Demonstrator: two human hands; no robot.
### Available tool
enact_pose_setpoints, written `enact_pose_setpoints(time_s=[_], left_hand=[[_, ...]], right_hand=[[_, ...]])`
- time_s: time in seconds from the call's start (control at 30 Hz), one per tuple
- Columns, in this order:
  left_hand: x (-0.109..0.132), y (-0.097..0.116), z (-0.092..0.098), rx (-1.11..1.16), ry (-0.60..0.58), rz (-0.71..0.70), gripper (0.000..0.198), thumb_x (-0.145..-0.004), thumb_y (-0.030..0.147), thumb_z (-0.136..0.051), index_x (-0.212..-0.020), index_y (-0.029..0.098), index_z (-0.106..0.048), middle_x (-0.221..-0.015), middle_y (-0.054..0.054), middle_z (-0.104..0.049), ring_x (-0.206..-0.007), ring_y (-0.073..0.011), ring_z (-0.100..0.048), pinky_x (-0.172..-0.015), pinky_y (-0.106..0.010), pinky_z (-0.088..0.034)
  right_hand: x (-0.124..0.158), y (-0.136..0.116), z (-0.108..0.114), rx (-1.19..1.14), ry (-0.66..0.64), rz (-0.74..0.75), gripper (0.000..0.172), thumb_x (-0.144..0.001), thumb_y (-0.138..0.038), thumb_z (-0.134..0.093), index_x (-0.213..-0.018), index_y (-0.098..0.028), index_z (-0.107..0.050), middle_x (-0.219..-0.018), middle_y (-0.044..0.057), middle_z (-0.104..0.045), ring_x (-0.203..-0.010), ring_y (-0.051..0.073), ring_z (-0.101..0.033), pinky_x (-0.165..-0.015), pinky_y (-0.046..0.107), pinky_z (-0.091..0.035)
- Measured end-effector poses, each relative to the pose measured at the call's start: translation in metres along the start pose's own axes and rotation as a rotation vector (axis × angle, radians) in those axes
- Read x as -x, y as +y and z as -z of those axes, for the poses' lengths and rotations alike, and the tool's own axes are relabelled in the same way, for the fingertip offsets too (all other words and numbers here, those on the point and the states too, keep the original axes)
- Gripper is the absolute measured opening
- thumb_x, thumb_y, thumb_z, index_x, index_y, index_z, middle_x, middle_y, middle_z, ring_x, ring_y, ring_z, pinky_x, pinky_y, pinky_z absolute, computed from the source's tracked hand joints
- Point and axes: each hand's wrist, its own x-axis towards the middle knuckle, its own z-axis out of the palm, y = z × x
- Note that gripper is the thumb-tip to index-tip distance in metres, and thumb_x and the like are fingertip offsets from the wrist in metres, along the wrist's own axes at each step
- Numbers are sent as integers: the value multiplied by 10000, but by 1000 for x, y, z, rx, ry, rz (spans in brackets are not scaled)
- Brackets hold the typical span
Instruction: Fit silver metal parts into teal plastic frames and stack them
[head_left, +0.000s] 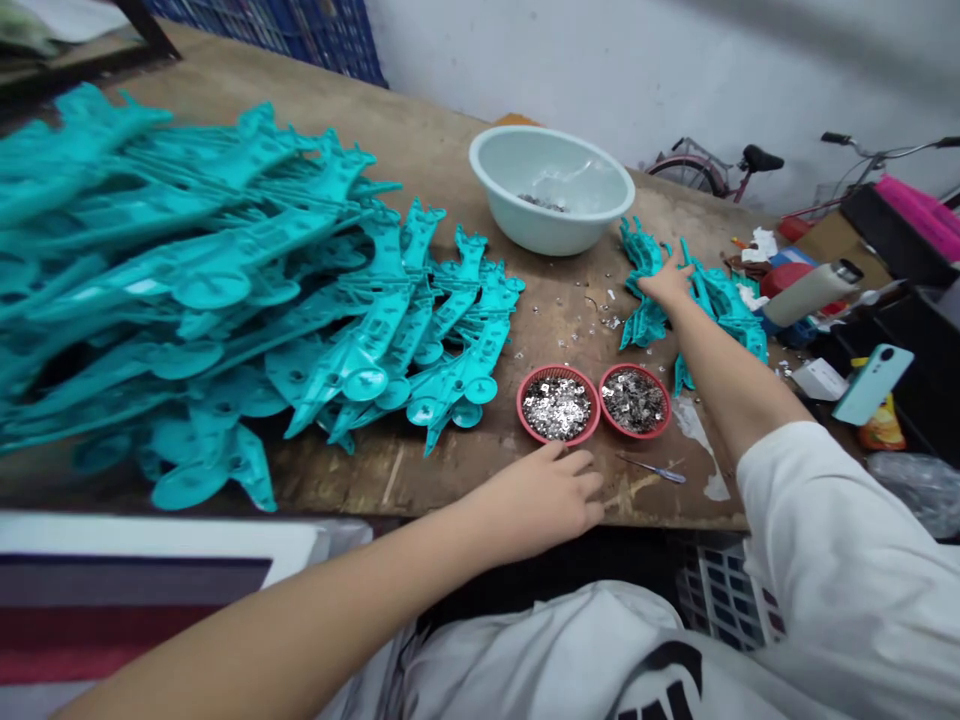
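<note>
teal plastic pile [150, 280] cut off at left, bowl contents [541, 203] unclear

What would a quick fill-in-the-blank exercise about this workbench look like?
The right hand touches a small heap of ____ plastic parts. The left hand is nearest two round ____ dishes of metal pieces. A small ____ lies on the wooden tabletop, just right of the left hand.

Missing words: teal; red; screwdriver.
</note>
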Motion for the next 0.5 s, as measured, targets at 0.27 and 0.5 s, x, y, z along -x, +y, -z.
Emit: enact_pose_setpoints(time_s=[0.27, 0.5], left_hand=[[-20, -6, -4, -24, -102, -33, 128, -1191, 177, -810, -1215, 230, -925, -1329, -79, -928, -1241, -273, -817, -950, -457, -548], [-24, -12, -12, -114, -113, -106, 179, -1229, 207, -751, -1233, 226, -929, -1358, -67, -933, -1242, -270, -818, -888, -473, -517]], right_hand=[[140, -96, -32, -457, -405, 593, 858, -1228, -478, -642, -1964, -172, -327, -1357, 163, -838, -1098, 300, -841, -1100, 463, -708], [213, -157, -46, -572, -524, 507, 192, -1095, -235, -837, -1277, -187, -804, -867, -15, -666, -787, 181, -645, -785, 283, -588]])
